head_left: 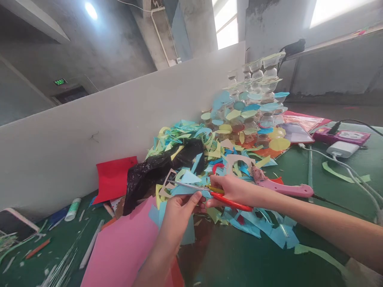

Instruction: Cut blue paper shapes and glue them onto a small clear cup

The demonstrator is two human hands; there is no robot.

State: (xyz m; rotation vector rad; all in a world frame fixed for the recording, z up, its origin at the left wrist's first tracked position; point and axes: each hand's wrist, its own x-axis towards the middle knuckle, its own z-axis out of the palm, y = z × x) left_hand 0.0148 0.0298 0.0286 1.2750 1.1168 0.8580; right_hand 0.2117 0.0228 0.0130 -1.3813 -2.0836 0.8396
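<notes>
So, your right hand point(235, 190) is clamped on red-handled scissors point(230, 200) above the paper pile point(191, 159).

Your left hand point(179, 213) pinches a blue paper scrap point(185, 189) just by the scissor tips, so one slip could cut that hand. The pile is loose and could slide if you lean on it, and scraps could catch in the blades. A black plastic bag point(155, 175) lies close on the left, and a pink glue gun point(284, 190) sits just past your right hand. There is open room on the green worktop point(248, 255) near you.
</notes>
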